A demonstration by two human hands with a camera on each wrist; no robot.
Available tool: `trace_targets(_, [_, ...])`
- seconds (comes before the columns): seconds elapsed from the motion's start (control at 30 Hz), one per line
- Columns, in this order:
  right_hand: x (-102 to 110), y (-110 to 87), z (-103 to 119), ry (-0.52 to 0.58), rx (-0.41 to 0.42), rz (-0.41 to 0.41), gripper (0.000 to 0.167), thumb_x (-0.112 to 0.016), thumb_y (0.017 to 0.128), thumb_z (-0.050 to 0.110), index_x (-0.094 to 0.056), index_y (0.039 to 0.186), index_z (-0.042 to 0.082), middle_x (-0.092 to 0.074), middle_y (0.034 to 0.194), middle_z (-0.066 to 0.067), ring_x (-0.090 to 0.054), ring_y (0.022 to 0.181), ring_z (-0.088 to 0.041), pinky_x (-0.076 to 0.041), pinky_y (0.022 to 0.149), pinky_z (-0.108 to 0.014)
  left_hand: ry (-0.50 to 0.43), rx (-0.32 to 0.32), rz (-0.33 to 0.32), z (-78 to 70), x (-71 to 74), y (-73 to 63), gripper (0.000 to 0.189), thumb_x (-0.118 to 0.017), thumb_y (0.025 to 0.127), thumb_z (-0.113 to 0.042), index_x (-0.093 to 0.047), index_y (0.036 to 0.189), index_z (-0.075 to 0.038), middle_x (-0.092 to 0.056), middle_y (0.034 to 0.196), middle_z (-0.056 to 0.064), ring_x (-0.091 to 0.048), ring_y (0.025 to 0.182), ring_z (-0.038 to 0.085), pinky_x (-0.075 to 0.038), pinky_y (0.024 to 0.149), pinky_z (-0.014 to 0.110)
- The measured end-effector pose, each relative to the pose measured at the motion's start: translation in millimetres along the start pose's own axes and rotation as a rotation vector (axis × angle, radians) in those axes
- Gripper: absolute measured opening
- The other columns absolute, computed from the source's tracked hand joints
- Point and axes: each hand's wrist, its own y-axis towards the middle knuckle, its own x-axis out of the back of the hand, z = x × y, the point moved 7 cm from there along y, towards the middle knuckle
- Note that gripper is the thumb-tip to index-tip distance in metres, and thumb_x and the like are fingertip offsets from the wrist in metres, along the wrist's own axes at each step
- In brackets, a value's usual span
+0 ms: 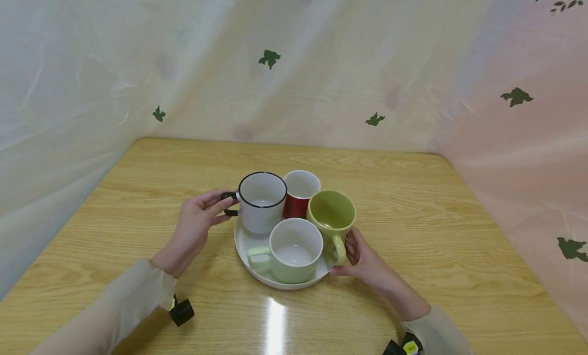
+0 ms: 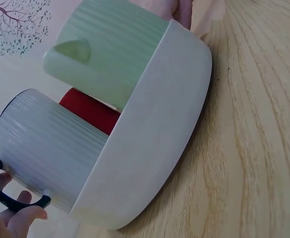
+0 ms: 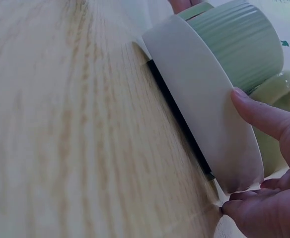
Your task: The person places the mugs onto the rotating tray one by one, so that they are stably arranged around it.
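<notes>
A round white tray with a raised wall carries several mugs close together. My left hand holds the black handle of a white mug with a dark rim, at the tray's left. With thumb against the outer wall and fingers around the edge, my right hand grips the tray's right side. Beside that hand is a yellow-green mug, its handle toward me. A pale green mug stands in front, handle to the left. Behind, a red mug with a white interior is partly hidden.
All this is on a wood-grain table. Pale sheeting with green bird prints hangs behind and at both sides. In the right wrist view, a dark strip lies along the tray's underside. Black devices are worn at both wrists.
</notes>
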Motion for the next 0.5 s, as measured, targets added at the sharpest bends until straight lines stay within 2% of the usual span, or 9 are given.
trace_targets(0.27, [-1.3,1.3,-1.3,0.041,0.045,0.013,0.111,-0.077,0.073,-0.005,0.0,0.154,0.003,-0.009,0.161,-0.024,-0.007,0.149,-0.039,-0.005,0.12,-0.05,-0.02,0.005,-0.027,4.6,-5.8,8.8,0.018,-0.062,0.093,-0.004,-0.071,0.108,-0.008,-0.073,0.086,-0.017,-0.07,0.089,0.002,-0.059,0.074,0.022])
trace_targets(0.5, [-1.4,1.0,-0.7,0.043,0.076,0.021,0.111,-0.078,0.074,0.0,-0.002,0.155,0.006,-0.009,0.162,-0.02,-0.007,0.149,-0.04,-0.002,0.12,-0.055,-0.019,0.009,-0.043,8.5,-10.1,8.9,0.025,-0.062,0.092,-0.002,-0.067,0.116,0.0,-0.073,0.087,-0.018,-0.07,0.09,0.003,-0.06,0.073,0.022])
